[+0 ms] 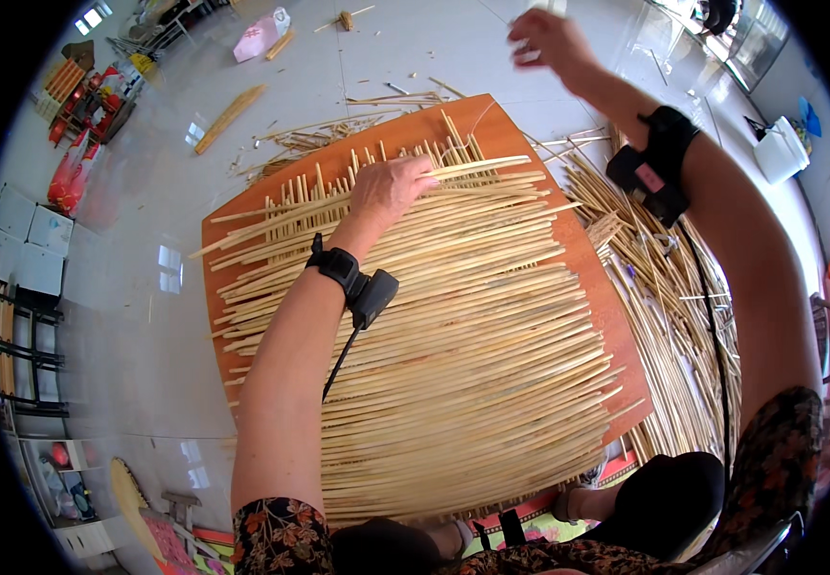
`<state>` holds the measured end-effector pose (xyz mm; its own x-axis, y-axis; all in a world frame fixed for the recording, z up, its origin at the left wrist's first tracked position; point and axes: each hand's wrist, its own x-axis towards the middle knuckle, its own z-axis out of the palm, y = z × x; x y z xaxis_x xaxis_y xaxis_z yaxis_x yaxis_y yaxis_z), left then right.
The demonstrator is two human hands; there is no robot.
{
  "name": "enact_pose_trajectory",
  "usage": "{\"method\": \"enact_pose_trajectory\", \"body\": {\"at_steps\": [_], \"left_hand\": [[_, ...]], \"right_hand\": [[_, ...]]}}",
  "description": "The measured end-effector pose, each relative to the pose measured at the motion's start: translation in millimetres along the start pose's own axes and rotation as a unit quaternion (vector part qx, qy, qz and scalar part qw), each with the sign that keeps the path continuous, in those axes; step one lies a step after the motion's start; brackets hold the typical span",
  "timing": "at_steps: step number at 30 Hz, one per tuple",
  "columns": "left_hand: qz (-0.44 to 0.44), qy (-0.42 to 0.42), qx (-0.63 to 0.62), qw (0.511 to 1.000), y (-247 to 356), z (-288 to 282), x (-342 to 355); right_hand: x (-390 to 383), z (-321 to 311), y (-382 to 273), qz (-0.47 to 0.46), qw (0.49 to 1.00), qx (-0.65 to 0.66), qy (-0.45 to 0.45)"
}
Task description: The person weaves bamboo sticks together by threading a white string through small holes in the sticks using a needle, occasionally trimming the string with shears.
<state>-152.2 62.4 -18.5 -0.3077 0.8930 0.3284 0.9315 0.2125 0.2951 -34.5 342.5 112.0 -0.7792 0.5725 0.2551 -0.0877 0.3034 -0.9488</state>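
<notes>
Pale reed strips make up a woven mat (453, 335) that already covers most of the orange board (242, 240), so I'd say it's far along, with just the far edge left. Left hand (391, 187) presses flat, fingers curled, on the strips near the far edge. Right hand (549, 38) is raised beyond the far right corner, pinching a thin thread (487, 113). Loose reeds (673, 316) lie on the floor right of the board. A pink package (257, 36) sits far off.

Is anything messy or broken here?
Yes, a bit. Loose bits of reed lie scattered on the floor beyond the orange board, like trimmings. The woven mat itself looks tidy, though its stick ends poke out unevenly. The left hand presses its far edge; the right hand is raised.
</notes>
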Motion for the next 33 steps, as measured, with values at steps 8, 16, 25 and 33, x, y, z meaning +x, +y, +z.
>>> {"method": "enact_pose_trajectory", "body": {"at_steps": [8, 16, 25, 33], "left_hand": [[0.04, 0.012, 0.034, 0.999, -4.6, 5.9, -0.4], [0.038, 0.034, 0.045, 0.998, -6.5, 5.2, -5.1], [0.034, 0.051, 0.026, 0.998, -8.8, 9.1, -4.8], [0.039, 0.029, 0.008, 0.999, -10.5, 18.8, 1.5]], "right_hand": [[-26.1, 76.4, 68.0, -0.017, 0.944, -0.212, -0.252], [-36.4, 108.0, 94.6, -0.03, 0.839, -0.408, -0.357], [-45.0, 107.5, 93.4, 0.032, 0.895, -0.363, -0.257], [-60.7, 114.8, 94.0, 0.33, 0.928, 0.158, -0.064]]}}
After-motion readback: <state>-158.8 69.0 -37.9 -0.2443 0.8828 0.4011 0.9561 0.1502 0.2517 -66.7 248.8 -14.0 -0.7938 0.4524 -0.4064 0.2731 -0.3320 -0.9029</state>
